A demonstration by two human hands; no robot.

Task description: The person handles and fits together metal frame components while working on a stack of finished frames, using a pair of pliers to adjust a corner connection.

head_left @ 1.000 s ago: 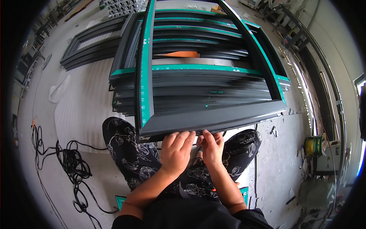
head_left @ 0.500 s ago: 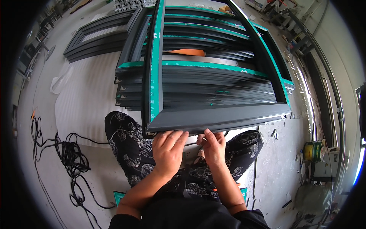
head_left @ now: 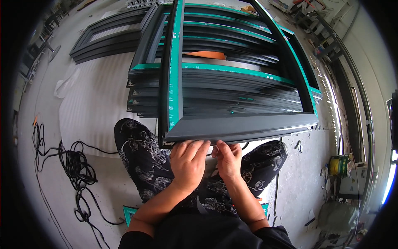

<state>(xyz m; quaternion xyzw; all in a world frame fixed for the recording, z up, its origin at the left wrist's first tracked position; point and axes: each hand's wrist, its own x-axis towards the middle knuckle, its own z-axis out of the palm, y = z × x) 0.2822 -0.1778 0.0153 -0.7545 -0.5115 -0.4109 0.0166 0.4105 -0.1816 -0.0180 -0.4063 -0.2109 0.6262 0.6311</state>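
Matt grey metal frame [head_left: 240, 126], glossy green tape [head_left: 175, 62], rough concrete floor [head_left: 49, 174]

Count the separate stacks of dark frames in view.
2. The big stack lies just ahead of the left hand and right hand, which touch its top frame's near edge. A lower stack lies far left. Others may be hidden.

Floor [head_left: 356, 137]: grey concrete, dusty, scattered small debris at right. White corrugated sheet [head_left: 91, 108] spread flat on floor at left; crumpled white wrap [head_left: 66, 83] at its far corner. Black cables [head_left: 70, 166] in loose tangle, lower left. Separate low stack of dark frames [head_left: 103, 39] lying far left. Yellow-green bucket [head_left: 339, 165] standing at right, next to long dark rails [head_left: 352, 83] along the wall side. Bright daylight enters at right edge; even lighting overall.
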